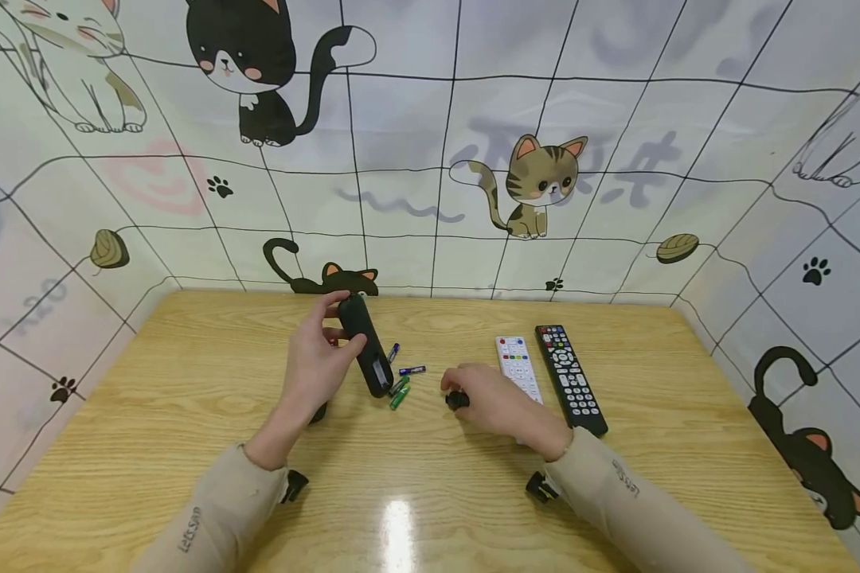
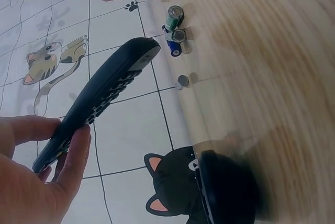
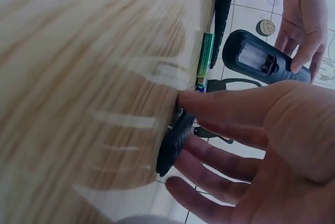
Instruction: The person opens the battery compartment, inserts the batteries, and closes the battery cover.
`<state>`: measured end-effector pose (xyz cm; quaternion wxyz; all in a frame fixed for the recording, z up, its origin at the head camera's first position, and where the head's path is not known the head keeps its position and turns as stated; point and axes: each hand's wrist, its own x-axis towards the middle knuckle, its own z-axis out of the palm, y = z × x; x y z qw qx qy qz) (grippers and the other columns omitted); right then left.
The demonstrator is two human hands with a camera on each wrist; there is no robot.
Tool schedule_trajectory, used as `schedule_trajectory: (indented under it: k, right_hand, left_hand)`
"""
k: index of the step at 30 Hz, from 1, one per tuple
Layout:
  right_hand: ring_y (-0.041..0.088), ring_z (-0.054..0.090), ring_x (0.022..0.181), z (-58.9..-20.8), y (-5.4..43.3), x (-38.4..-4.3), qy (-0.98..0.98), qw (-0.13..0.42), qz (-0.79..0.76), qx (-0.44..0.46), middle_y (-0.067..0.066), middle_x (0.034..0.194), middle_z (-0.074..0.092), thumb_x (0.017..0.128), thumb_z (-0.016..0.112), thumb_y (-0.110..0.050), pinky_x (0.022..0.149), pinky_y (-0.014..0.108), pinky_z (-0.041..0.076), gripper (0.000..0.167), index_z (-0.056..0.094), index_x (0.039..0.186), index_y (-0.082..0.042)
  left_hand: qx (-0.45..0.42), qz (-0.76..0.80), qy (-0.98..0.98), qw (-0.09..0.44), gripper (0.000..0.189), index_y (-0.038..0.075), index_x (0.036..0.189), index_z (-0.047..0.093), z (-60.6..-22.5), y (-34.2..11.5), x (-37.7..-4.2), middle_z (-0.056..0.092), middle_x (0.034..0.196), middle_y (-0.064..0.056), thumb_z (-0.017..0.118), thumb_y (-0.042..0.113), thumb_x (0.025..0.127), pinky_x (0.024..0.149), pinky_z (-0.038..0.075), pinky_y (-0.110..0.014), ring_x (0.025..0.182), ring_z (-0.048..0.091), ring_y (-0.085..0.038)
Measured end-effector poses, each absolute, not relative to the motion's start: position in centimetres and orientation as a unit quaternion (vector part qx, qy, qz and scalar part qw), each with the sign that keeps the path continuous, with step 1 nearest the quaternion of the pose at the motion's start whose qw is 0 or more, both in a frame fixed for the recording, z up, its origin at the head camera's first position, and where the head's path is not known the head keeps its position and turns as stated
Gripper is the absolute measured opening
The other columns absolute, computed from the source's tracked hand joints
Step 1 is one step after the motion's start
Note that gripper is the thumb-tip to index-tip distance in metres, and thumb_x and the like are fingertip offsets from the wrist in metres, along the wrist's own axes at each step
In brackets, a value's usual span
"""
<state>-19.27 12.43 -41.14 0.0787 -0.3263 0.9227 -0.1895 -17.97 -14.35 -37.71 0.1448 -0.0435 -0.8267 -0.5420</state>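
Observation:
My left hand (image 1: 317, 350) holds a black remote control (image 1: 365, 344) between thumb and fingers, raised over the table and tilted. In the right wrist view its open battery compartment (image 3: 255, 58) shows on the back, while the left wrist view catches the buttons edge-on. My right hand (image 1: 489, 395) is low at the tabletop, pinching a small black battery cover (image 3: 175, 143) between thumb and fingers. Between the hands lie several small batteries, among them a green battery (image 1: 399, 397) and a dark blue battery (image 1: 412, 370).
A white remote (image 1: 517, 362) lies partly behind my right hand, and a longer black remote (image 1: 570, 378) lies to its right. Another black object (image 2: 227, 190) is on the table by my left wrist, mostly hidden in the head view. A cat-print cloth (image 1: 401, 199) surrounds the wooden table (image 1: 416, 493).

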Motion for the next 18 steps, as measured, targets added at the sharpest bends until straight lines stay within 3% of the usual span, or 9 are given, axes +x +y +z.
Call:
schedule_trajectory:
  k: [5, 12, 18]
  right_hand:
    - [0.027, 0.061, 0.108, -40.9, 11.5, -19.1, 0.924, 0.053, -0.202, -0.322, 0.008, 0.112, 0.066, 0.09, 0.081, -0.016, 0.091, 0.043, 0.051, 0.028, 0.069, 0.113, -0.006]
    - [0.026, 0.062, 0.104, -40.2, 9.1, -18.8, 0.911, 0.039, -0.221, -0.347, 0.009, 0.108, 0.068, 0.094, 0.078, -0.022, 0.087, 0.042, 0.053, 0.025, 0.067, 0.109, -0.005]
    - [0.018, 0.059, 0.088, -40.6, 7.1, -18.9, 0.918, 0.045, -0.164, -0.358, 0.001, 0.094, 0.062, 0.092, 0.08, -0.033, 0.07, 0.033, 0.052, 0.029, 0.064, 0.101, -0.01]
  left_hand:
    - [-0.041, -0.532, -0.833, 0.147, 0.063, 0.012, 0.147, 0.051, -37.7, -14.6, -17.9, 0.058, 0.129, -0.015, 0.073, -0.002, 0.089, 0.068, 0.056, -0.027, 0.092, 0.07, -0.027]
    - [-0.039, -0.515, -0.843, 0.153, 0.063, 0.013, 0.145, 0.053, -37.8, -15.0, -17.8, 0.059, 0.127, -0.016, 0.074, -0.002, 0.088, 0.068, 0.056, -0.033, 0.088, 0.068, -0.027]
    - [-0.038, -0.51, -0.845, 0.155, 0.062, 0.013, 0.145, 0.053, -37.9, -15.3, -17.8, 0.059, 0.126, -0.017, 0.074, -0.001, 0.088, 0.068, 0.056, -0.036, 0.089, 0.069, -0.028]
